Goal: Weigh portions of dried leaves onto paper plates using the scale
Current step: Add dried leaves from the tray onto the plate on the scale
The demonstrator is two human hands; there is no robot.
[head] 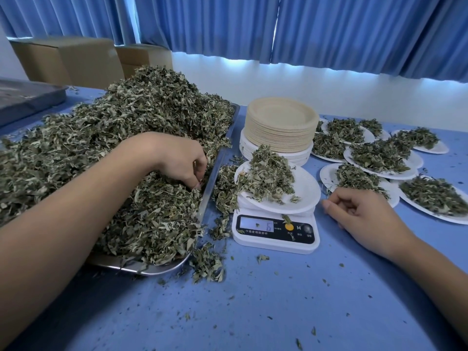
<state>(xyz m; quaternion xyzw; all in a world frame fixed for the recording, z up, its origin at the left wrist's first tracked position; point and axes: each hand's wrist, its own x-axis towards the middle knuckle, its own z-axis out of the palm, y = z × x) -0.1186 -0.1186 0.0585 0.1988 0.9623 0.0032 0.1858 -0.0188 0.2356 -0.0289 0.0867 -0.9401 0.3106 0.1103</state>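
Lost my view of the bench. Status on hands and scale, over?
Left hand pinching leaves in tray. Right hand idle on table by scale. Plate on scale holds a heap, display shows 6. Stray leaf on scale's panel.

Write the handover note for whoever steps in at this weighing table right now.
Left hand: fingers curled into the dried leaves heaped in the metal tray, gripping a pinch.
Right hand: rests loosely curled on the table beside the scale, holding nothing.
Plate on scale: already carries a portion; the display is not clearly readable.
Done: several filled plates sit to the right.
Left: top up this plate, move it aside, and continue with the empty plate stack.
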